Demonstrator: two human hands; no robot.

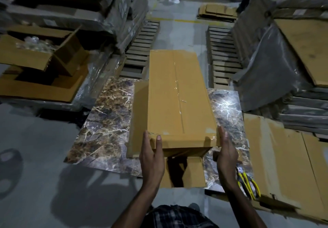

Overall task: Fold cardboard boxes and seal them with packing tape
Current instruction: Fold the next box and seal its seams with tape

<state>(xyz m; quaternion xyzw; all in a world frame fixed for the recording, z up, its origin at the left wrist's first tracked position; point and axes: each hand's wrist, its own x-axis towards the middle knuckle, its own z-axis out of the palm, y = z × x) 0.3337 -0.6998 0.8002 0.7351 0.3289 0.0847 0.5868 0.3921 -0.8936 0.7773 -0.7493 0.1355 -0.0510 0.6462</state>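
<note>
A long brown cardboard box [179, 92] lies lengthwise on a marble-patterned slab [106, 121], running away from me. Clear packing tape [177, 85] runs along its top centre seam. At the near end one flap is folded down, and a lower flap [193, 172] lies open on the slab. My left hand [152, 155] is at the near left corner, thumb straight on the end flap and fingers along the left side. My right hand [227, 151] presses flat against the near right side with straight fingers.
Yellow-handled pliers [248, 183] lie by my right wrist on flattened cardboard [284, 156]. An open box holding glass items [39, 50] sits at the left. Wrapped stacks [292, 23] flank both sides, with wooden pallets [223, 50] beyond the box and grey floor [44, 156] at near left.
</note>
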